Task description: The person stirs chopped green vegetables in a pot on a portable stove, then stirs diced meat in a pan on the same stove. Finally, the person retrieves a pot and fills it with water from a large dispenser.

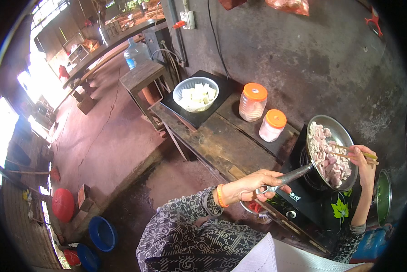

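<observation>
My left hand (257,185) is closed round the end of the long handle of a frying pan (346,136), its wrist wearing an orange band. The pan is tilted over a black gas stove (310,208) and holds many pale pink pieces of meat (325,152). From the right, my right hand (363,159) reaches over the pan's rim, fingers closed on a pair of chopsticks (344,155). Their tips are among the meat pieces. The underside of the pan and the burner below it are partly hidden.
Two jars with orange lids, one larger (253,103) and one smaller (272,125), stand on the wooden table (230,140) by the wall. Beyond them a white bowl (196,94) of pale chunks sits on a black plate. A green-rimmed pot (383,199) stands right of the stove.
</observation>
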